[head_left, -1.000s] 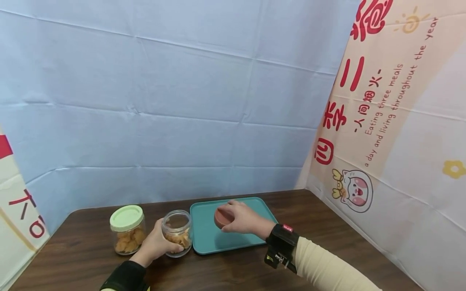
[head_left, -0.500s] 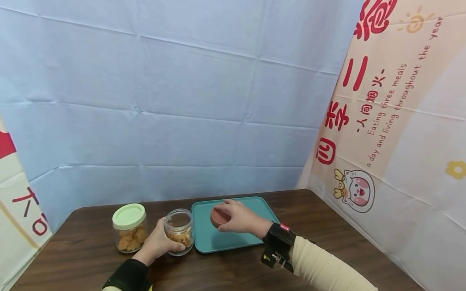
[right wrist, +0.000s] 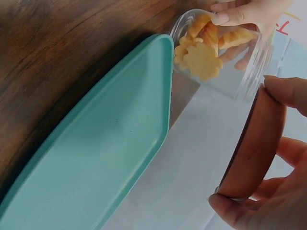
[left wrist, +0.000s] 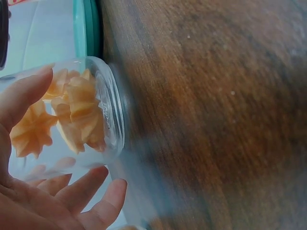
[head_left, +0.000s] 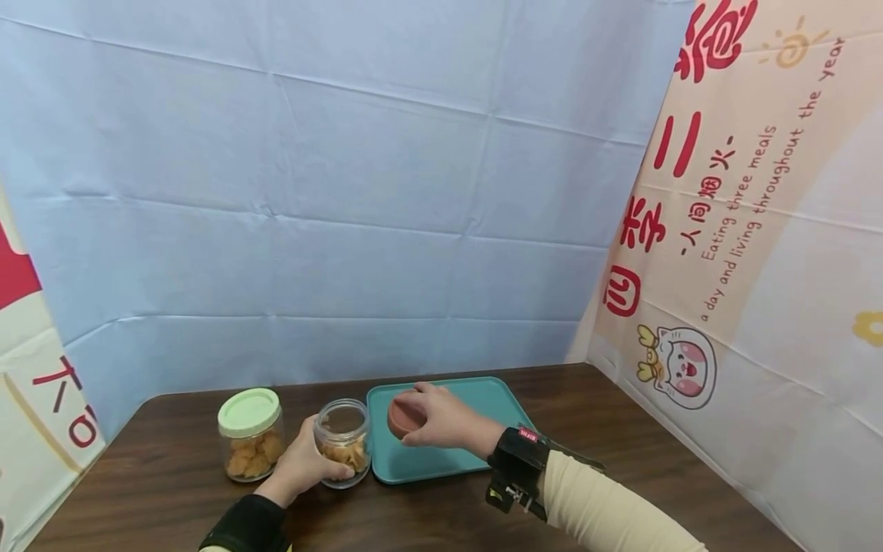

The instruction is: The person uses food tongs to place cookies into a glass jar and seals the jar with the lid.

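My left hand (head_left: 302, 464) grips an open glass jar (head_left: 343, 440) from its left side, thumb across the front. Flower-shaped yellow biscuits (left wrist: 79, 112) lie inside the jar, as the left wrist view shows. A round reddish-brown lid (head_left: 405, 415) is in my right hand (head_left: 447, 420), pinched at its edges between thumb and fingertips (right wrist: 225, 203). The lid is tilted and held above the left part of a teal tray (head_left: 476, 400), a short way right of the jar's mouth. The tray's bare surface shows in the right wrist view.
A second glass jar (head_left: 252, 452) with a light green lid (head_left: 250, 412) and biscuits stands left of my left hand. The teal tray is close beside the open jar. Behind the brown wooden table (head_left: 593, 452) hangs a pale blue cloth (head_left: 372, 230).
My right hand has moved the lid left toward the open jar. My left hand keeps its grip on the jar. The whole head view has shifted slightly.
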Demonstrator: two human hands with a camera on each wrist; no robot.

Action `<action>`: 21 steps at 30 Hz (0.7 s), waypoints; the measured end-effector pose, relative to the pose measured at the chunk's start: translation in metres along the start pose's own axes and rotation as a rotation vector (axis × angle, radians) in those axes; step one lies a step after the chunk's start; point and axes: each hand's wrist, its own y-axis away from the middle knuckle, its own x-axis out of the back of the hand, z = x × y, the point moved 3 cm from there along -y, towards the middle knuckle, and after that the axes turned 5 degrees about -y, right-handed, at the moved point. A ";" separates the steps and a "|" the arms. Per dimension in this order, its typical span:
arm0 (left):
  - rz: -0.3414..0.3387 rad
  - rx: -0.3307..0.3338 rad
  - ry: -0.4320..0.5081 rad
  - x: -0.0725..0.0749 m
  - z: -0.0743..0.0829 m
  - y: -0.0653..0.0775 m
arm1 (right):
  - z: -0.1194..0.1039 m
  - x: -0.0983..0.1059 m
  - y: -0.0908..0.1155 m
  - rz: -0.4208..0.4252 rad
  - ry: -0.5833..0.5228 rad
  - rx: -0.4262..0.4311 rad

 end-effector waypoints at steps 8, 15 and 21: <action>0.012 -0.010 0.004 0.000 0.001 0.001 | -0.014 -0.006 -0.008 -0.006 0.026 0.024; 0.000 0.006 0.010 0.000 0.000 0.000 | -0.019 -0.014 -0.017 -0.025 0.025 0.039; 0.006 -0.001 0.006 0.001 0.000 0.000 | -0.023 -0.016 -0.019 -0.034 0.019 0.036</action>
